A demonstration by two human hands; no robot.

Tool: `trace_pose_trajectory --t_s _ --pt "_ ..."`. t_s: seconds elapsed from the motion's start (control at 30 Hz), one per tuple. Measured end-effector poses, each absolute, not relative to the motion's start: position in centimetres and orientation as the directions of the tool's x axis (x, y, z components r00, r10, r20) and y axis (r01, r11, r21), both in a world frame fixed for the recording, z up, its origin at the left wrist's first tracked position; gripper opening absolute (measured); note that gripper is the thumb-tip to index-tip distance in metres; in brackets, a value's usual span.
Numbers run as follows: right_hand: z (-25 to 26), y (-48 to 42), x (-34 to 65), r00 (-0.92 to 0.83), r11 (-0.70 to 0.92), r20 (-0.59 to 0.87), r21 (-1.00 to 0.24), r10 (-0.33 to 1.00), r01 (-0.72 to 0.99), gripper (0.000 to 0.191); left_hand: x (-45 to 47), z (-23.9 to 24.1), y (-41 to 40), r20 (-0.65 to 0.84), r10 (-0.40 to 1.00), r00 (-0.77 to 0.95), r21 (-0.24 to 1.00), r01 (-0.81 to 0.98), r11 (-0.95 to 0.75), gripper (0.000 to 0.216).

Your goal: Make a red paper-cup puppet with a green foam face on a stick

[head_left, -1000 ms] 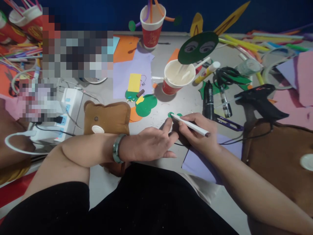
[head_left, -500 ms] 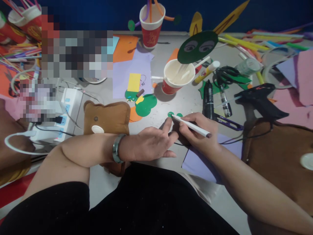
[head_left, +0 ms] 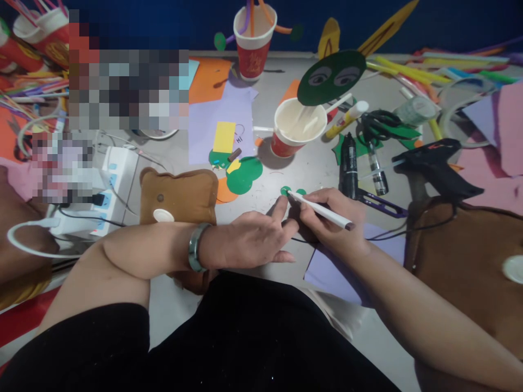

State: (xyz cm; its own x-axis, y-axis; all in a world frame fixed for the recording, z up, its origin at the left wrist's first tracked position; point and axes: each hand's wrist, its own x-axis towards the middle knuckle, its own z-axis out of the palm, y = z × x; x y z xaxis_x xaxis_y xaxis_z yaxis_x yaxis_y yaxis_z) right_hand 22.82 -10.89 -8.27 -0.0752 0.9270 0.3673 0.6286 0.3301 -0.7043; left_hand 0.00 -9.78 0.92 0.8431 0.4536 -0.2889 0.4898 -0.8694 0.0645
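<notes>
My right hand point(head_left: 337, 218) is closed around a white marker pen point(head_left: 327, 211), its tip on a small green paper circle point(head_left: 285, 191). A second green circle point(head_left: 301, 192) lies just right of it, partly behind my fingers. My left hand point(head_left: 257, 239) rests on the table, index finger pressing the near edge of the first circle, the other fingers apart. Beyond my hands stands a red-and-white paper cup point(head_left: 292, 133), a green oval paper face point(head_left: 332, 78) with yellow ears rising from it.
To the right lie a black glue gun point(head_left: 437, 166), a black marker point(head_left: 348, 166) and scissors point(head_left: 378, 128). A brown pouch point(head_left: 180, 190) sits left, near a white power strip point(head_left: 116, 185). Green paper scraps point(head_left: 245, 175) lie on the table. Another cup point(head_left: 251, 54) stands at the back.
Hardly anything differs. Both hands keep their places, and the pen tip remains on the green circle.
</notes>
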Motion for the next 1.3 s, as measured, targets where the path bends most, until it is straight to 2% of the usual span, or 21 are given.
trace_pose_trajectory --t_s 0.3,0.5,0.7,0.9,1.3 --pt "-8.4 -10.9 22.9 -0.076 0.3 0.329 -0.708 0.941 0.64 0.013 0.0 0.9 -9.8 -0.3 0.455 0.839 0.069 0.495 -0.866 0.077" --pt "-8.4 -10.9 22.9 -0.082 0.32 0.355 -0.689 0.931 0.65 0.008 0.0 1.0 -9.7 -0.324 0.449 0.833 0.098 0.501 -0.86 0.077" --pt "-8.3 -10.8 23.1 -0.084 0.325 0.361 -0.684 0.929 0.653 0.006 -0.1 1.1 -9.8 -0.302 0.453 0.839 0.079 0.495 -0.865 0.077" --pt "-8.2 -10.8 23.1 -0.086 0.327 0.364 -0.677 0.927 0.659 0.005 0.1 1.2 -9.5 -0.351 0.442 0.825 0.11 0.505 -0.856 0.076" --pt "-7.7 -10.7 23.0 -0.114 0.368 0.403 -0.639 0.908 0.676 0.009 -0.3 0.2 -9.8 -0.295 0.444 0.846 0.113 0.492 -0.863 0.074"
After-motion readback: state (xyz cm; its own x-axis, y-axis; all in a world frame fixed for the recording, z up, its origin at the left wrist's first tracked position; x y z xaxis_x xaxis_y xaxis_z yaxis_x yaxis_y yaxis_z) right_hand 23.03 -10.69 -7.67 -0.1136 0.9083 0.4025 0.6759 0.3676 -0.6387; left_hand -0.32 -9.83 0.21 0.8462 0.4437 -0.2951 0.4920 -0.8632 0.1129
